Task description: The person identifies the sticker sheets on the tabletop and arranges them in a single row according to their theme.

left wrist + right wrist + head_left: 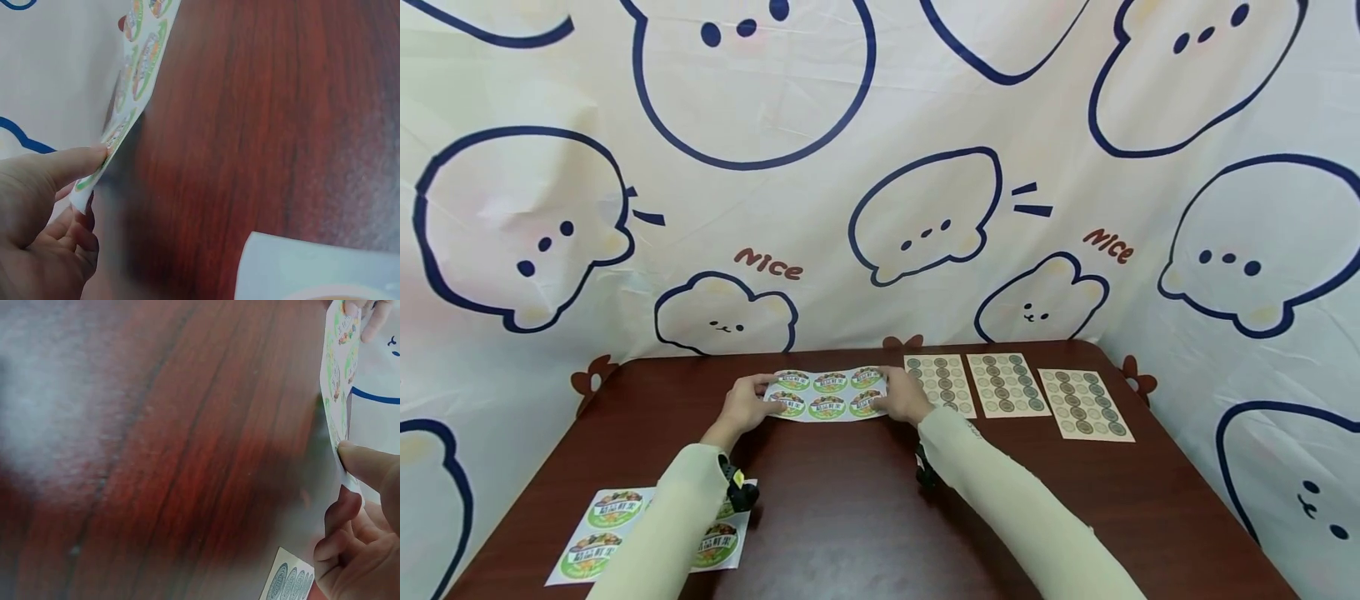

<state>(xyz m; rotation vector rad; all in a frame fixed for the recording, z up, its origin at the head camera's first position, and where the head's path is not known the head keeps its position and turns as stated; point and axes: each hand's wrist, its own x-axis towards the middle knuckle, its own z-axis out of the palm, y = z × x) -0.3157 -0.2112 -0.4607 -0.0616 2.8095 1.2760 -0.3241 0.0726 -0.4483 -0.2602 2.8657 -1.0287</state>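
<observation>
A white sticker sheet point(809, 407) with two rows of round green fruit labels is held up near the far side of the table. My left hand point(747, 406) pinches its left edge between thumb and fingers. At the opposite edge, my right hand point(904, 395) pinches it the same way. In the left wrist view the sheet point(128, 87) appears almost edge-on, bowed and off the table, with the left thumb point(84, 164) on its printed face. The right wrist view shows the right thumb point(369, 465) against the sheet point(337, 381).
Three cream sheets of small round stickers lie at the back right: one near the right hand point(945, 385), a middle sheet point(1007, 385) and an outer sheet point(1086, 405). Larger fruit-label sheets point(613, 508) lie front left, partly under the left sleeve. A printed cloth point(820, 208) hangs behind the brown table point(842, 517).
</observation>
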